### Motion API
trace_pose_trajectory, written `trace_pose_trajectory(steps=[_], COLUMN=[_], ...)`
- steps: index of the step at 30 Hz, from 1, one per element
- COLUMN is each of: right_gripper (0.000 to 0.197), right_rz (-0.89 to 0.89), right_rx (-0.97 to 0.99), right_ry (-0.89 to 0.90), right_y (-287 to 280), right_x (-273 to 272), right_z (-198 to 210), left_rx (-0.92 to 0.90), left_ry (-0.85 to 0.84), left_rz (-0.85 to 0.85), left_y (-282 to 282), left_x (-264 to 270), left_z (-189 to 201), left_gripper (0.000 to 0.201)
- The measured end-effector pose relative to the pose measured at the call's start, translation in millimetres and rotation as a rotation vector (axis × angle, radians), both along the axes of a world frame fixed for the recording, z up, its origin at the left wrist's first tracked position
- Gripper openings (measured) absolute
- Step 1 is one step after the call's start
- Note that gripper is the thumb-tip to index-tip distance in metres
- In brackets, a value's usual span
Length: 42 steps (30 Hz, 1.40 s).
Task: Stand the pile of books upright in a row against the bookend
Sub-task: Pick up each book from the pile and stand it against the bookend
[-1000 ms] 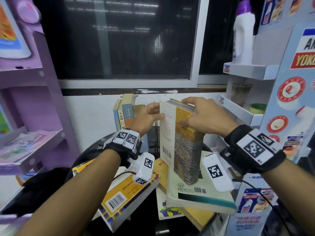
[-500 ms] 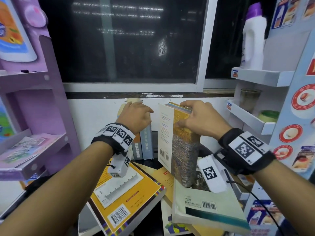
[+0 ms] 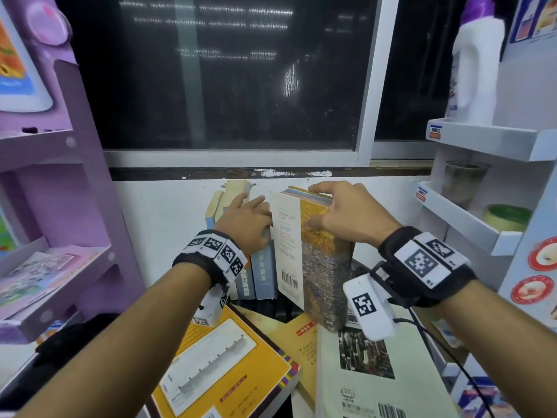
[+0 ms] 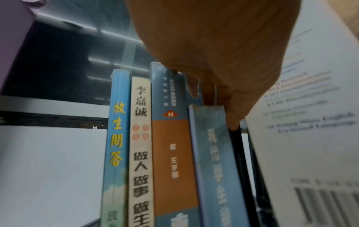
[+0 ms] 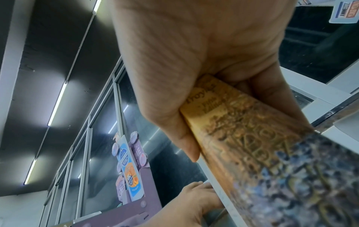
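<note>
Several books stand upright in a row against the white wall; their spines show close up. My left hand rests on their tops with its fingers stretched out. My right hand grips the top of a thick book with a gold spine, thumb on one side and fingers over the other. This book stands upright just right of the row. A black upright bar shows between them. An orange book and a cream book lie flat in front.
A purple shelf unit stands close on the left. On the right, a white shelf unit carries a detergent bottle, a cup and a tape roll. A dark window fills the back.
My left hand left the thick book and went onto the tops of the standing row. My right hand has carried the thick book back and left, close beside that row.
</note>
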State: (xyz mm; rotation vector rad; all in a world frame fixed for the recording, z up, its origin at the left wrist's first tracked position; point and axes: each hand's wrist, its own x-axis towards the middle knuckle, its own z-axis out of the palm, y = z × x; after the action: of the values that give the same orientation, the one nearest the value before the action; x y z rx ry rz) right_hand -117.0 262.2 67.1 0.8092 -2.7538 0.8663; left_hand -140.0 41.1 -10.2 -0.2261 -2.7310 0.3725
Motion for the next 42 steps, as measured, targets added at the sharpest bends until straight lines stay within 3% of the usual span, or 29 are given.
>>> trace_pose_trajectory(steps=[3, 22, 31, 42], right_gripper=[0.068, 0.068, 0.045, 0.041], right_rz=[0.003, -0.075, -0.159, -0.262], right_rx=[-0.029, -0.086, -0.052, -0.065], right_ry=[-0.022, 0.031, 0.077, 0.029], right_y=[0, -32, -59, -73], right_x=[-10, -40, -51, -63], right_z=[1, -5, -13, -36], left_rx=[-0.067, 0.052, 0.133, 0.116], left_ry=[0.014, 0.055, 0.065, 0.093], left_rz=[-0.008, 0.007, 0.037, 0.051], left_y=[-6, -12, -8, -8], left_x=[-2, 9, 4, 3], left_z=[0, 6, 7, 2], left_gripper=[0.044, 0.038, 0.034, 0.035])
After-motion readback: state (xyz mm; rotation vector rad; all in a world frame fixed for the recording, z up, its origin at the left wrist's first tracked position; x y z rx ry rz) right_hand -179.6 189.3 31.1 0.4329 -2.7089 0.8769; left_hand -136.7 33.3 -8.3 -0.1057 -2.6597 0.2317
